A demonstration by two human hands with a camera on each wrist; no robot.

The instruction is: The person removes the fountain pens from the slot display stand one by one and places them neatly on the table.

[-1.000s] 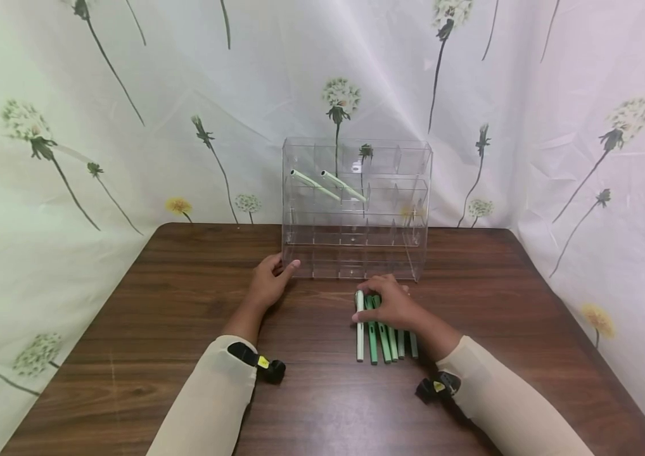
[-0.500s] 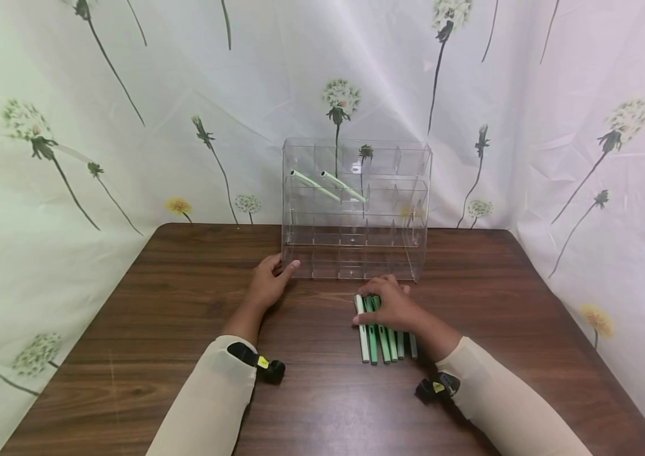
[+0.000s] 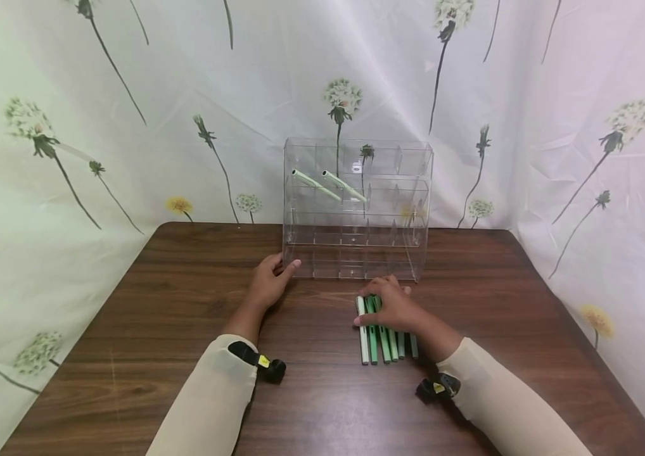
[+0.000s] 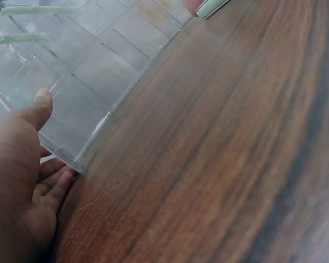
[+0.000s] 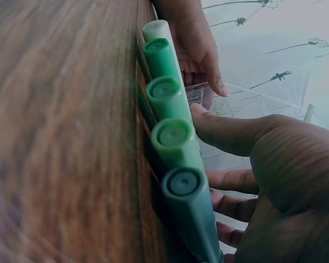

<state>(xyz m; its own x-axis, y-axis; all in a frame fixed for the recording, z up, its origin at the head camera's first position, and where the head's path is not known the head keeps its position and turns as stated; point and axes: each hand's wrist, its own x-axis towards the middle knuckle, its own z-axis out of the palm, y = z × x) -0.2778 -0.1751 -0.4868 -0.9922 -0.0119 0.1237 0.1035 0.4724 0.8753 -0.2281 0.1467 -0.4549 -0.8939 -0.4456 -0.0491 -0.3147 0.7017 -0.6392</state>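
Note:
The left hand (image 3: pixel 270 280) holds the lower left corner of a clear, tiered pen organizer (image 3: pixel 353 244), thumb on the front and fingers around the side. Two pale green pens (image 3: pixel 315 185) slant in its upper tiers. In front of it, the right hand (image 3: pixel 393 306) arches over a row of several pens lying side by side. Its thumb touches the whitish pen (image 3: pixel 364 339) at the left end, and its other fingers reach the far ends of the row. In the right wrist view, the pens' round ends run from dark green (image 5: pixel 186 192) to pale, and the thumb stretches across them.
The brown wooden table (image 3: pixel 174 342) carries the organizer near its back edge. A white curtain (image 3: pixel 242 82) printed with dandelions hangs behind and along both sides. Black cameras (image 3: pixel 271 370) are strapped over the beige sleeves.
The whitish pen's near end has shifted slightly right, closer to the other pens, and the right thumb has slid a little toward the person. The left hand and organizer stay put.

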